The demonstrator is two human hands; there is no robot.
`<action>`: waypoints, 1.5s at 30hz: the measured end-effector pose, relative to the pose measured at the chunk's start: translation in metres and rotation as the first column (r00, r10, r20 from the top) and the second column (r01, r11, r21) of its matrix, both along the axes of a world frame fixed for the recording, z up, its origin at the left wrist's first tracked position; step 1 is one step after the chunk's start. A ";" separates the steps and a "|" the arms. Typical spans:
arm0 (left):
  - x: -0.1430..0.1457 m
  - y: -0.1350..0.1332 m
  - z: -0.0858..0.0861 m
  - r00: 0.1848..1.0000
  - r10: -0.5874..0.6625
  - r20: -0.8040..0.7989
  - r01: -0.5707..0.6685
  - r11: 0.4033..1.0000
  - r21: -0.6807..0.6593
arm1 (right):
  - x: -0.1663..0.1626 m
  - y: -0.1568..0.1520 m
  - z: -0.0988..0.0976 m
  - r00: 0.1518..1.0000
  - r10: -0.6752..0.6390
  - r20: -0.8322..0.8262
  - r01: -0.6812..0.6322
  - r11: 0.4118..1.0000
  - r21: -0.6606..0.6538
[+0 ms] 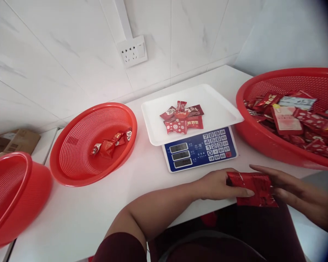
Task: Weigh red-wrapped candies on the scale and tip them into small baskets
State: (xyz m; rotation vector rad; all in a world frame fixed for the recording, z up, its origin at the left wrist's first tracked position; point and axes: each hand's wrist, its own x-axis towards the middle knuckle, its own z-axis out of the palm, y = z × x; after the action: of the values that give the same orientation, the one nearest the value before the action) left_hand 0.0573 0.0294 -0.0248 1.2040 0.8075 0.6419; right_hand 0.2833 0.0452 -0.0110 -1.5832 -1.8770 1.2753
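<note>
My left hand [221, 185] is closed on a shiny red packet [255, 189], its thumb lying across the front. At the packet's other end, my right hand [292, 189] has its thumb against the edge and its index finger stretched along the top. The remaining right fingers are partly hidden. Just beyond my hands stands a blue and white digital scale [199, 149]. On its white tray [218, 112] lies a small pile of red wrapped sweets [182, 118].
To the right, a large red basket [251, 127] holds many wrapped packets. A second red basket [71, 131] contains several sweets [108, 148]. Another red basket [35, 193] stands far left, near a cardboard box [23, 141]. A socket [132, 51] is on the tiled wall.
</note>
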 end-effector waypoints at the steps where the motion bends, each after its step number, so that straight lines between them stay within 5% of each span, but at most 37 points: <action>1: 0.000 -0.001 0.001 1.000 0.008 0.003 -0.008 1.000 0.002 | -0.004 -0.002 -0.002 0.999 0.003 -0.050 -0.006 0.997 -0.072; 6: 0.003 -0.002 -0.002 0.994 0.028 0.107 -0.026 1.000 -0.016 | -0.022 0.003 -0.005 0.970 -0.134 -0.201 0.056 0.934 -0.352; 15: 0.006 -0.003 -0.004 0.974 0.046 0.223 -0.030 0.997 -0.078 | -0.036 0.003 -0.005 0.980 -0.064 -0.188 0.001 0.949 -0.316; 24: 0.004 -0.003 0.000 0.968 0.067 0.243 -0.053 0.996 -0.065 | -0.043 0.004 0.002 0.915 -0.069 -0.398 -0.086 0.930 -0.357; 29: 0.004 -0.002 0.005 0.965 0.046 0.260 -0.033 0.998 -0.053 | -0.046 0.005 0.005 0.939 -0.052 -0.340 -0.032 0.971 -0.237; 38: 0.016 -0.008 -0.001 0.911 0.357 0.208 -0.338 0.933 -0.124 | -0.052 -0.002 0.003 0.957 0.069 -0.281 -0.094 0.993 -0.075; 45: 0.014 -0.007 0.014 0.928 0.320 0.193 -0.307 0.947 -0.093 | -0.056 -0.008 0.009 0.946 0.045 -0.322 -0.064 0.997 -0.048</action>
State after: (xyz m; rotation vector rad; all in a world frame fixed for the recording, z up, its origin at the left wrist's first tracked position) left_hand 0.0711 0.0221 -0.0109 0.9406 0.8448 0.9811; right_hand 0.2269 0.0371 -0.0019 -1.2648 -1.7019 1.5203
